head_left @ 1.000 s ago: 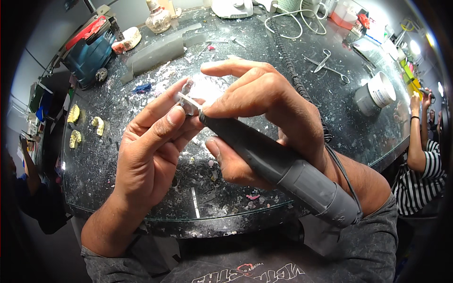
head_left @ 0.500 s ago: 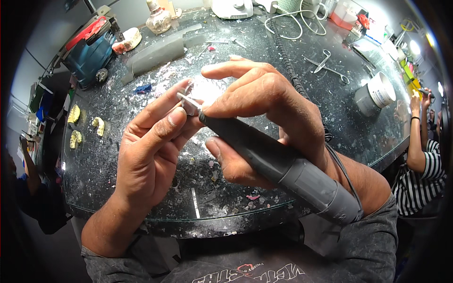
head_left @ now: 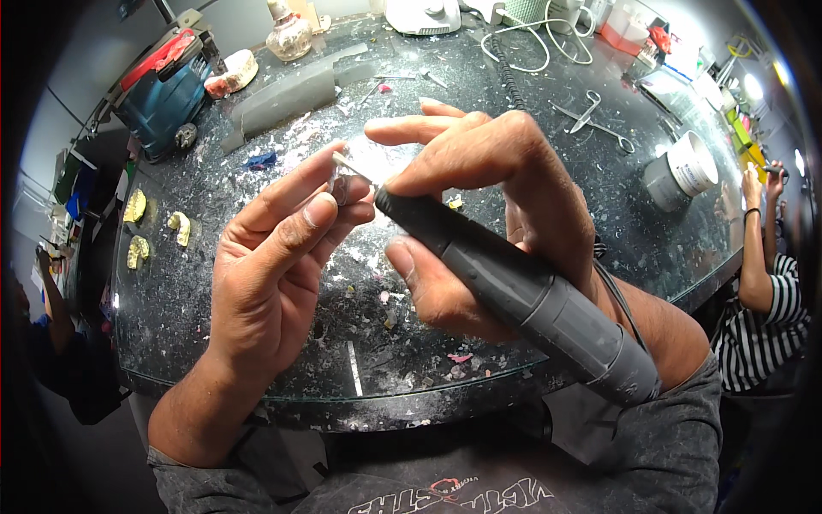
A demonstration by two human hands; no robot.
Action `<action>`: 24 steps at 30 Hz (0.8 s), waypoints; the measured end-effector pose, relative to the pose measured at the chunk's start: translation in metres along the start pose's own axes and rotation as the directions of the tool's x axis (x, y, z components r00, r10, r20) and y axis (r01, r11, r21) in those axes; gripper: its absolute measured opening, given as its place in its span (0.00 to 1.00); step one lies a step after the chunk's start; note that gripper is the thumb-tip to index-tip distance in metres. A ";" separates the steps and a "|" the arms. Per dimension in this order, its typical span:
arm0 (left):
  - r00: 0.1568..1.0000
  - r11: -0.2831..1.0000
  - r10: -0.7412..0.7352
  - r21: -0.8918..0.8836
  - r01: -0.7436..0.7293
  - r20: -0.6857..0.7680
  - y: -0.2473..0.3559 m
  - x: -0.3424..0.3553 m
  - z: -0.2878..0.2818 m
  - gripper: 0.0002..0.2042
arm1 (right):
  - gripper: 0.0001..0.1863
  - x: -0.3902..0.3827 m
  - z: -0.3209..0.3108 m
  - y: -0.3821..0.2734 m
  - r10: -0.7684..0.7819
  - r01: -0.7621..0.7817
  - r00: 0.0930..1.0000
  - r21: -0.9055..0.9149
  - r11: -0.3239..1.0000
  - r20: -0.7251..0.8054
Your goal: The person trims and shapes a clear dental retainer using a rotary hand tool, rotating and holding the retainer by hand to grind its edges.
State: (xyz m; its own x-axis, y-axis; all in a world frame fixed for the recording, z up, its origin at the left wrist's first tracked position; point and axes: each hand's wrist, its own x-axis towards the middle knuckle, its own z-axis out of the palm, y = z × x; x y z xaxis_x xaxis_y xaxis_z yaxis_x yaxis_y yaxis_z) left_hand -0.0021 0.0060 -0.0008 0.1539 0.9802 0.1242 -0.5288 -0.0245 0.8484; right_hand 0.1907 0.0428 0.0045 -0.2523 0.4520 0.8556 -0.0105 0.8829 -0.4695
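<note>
My left hand (head_left: 274,257) is closed on a small translucent piece (head_left: 347,190), pinched near its fingertips above the dusty bench. My right hand (head_left: 497,206) grips a thick black and grey rotary handpiece (head_left: 514,295), its index finger bent over the upper end and its thumb below. A thin pale bit (head_left: 351,164) sticks out of the handpiece at the piece; whether they touch I cannot tell. A dark cord runs from the handpiece's back end beside my right wrist. Yellow dental casts (head_left: 178,224) lie left of my hands.
On the black bench (head_left: 411,368) stand a white tub (head_left: 681,176), scissors (head_left: 591,116), a grey sheet (head_left: 282,103), a blue device (head_left: 152,107), a glass bottle (head_left: 287,32) and white cables (head_left: 539,43). A co-worker in a striped shirt (head_left: 762,343) works at right; another person is at far left.
My right hand and handpiece have shifted slightly right, with the index finger more arched and the bit angled more steeply. My left hand stays nearly in place with the small piece.
</note>
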 end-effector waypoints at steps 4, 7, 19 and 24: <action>1.000 1.000 0.007 -0.008 -0.007 -0.010 -0.001 0.000 0.000 0.19 | 0.17 0.003 -0.004 0.000 -0.040 0.043 0.998 -0.043 0.998 0.051; 1.000 1.000 0.015 -0.005 -0.015 0.011 0.000 0.000 -0.001 0.19 | 0.16 0.003 -0.003 -0.002 -0.007 0.007 0.999 -0.004 1.000 0.035; 0.999 0.999 0.036 0.022 -0.036 -0.001 0.000 0.000 0.001 0.18 | 0.18 0.001 -0.008 -0.001 0.005 0.001 0.995 -0.061 0.998 0.096; 1.000 1.000 -0.006 0.025 0.007 -0.028 0.001 0.000 0.000 0.19 | 0.17 0.001 -0.008 0.000 0.011 -0.001 0.991 -0.073 0.997 0.131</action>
State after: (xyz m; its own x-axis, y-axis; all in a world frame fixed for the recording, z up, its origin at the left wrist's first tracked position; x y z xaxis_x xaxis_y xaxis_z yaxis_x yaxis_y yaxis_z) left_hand -0.0028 0.0059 0.0001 0.1337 0.9855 0.1044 -0.5063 -0.0226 0.8621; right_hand 0.1985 0.0442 0.0073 -0.3769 0.4409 0.8146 0.0607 0.8893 -0.4533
